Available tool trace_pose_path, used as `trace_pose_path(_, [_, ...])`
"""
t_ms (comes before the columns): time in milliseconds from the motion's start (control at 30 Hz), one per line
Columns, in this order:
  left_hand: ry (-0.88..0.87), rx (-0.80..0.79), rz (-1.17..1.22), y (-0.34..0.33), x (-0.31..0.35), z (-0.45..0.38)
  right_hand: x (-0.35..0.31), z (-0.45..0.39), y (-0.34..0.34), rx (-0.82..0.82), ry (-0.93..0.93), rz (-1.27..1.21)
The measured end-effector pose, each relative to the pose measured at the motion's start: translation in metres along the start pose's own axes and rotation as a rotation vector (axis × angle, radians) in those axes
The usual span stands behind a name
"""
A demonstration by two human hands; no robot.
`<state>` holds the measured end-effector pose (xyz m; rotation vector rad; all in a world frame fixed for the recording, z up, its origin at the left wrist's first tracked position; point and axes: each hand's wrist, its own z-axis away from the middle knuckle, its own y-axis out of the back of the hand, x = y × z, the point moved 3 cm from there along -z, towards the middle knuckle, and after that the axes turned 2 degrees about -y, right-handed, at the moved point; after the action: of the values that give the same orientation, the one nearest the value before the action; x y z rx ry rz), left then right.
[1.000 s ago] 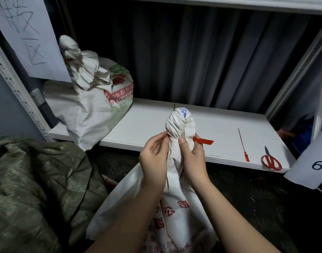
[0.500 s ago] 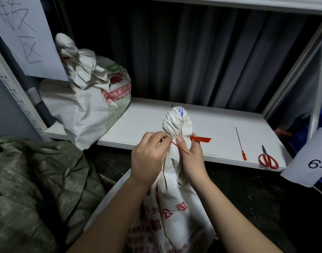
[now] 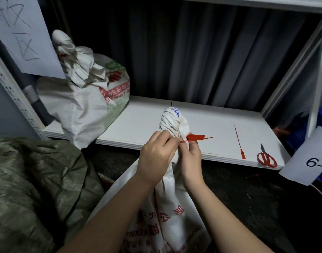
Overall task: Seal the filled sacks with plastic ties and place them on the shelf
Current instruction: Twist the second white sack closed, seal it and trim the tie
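Both hands (image 3: 157,154) (image 3: 191,157) pinching red tie (image 3: 195,137).

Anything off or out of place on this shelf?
Nothing stands out. One tied white woven sack sits at the white shelf's left end; a spare red plastic tie and red-handled scissors lie flat near the right front edge.

Both hands work at the bunched neck of a white sack (image 3: 172,207), the left hand (image 3: 156,157) pinching a red tie (image 3: 195,138), the right hand (image 3: 190,159) gripping the neck below a shelf (image 3: 211,128).
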<state>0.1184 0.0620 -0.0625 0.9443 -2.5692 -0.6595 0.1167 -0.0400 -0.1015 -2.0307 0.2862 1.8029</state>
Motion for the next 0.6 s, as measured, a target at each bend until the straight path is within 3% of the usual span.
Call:
trace_pose_path(200, [0.04,-0.013,-0.068,-0.001,-0.005,0.0,-0.003,0.001,-0.002,0.058,-0.03,-0.129])
trace_pose_path(600, [-0.085,0.027,-0.114,0.003,0.007,0.0,-0.009,0.002,-0.008,0.056,-0.037,-0.138])
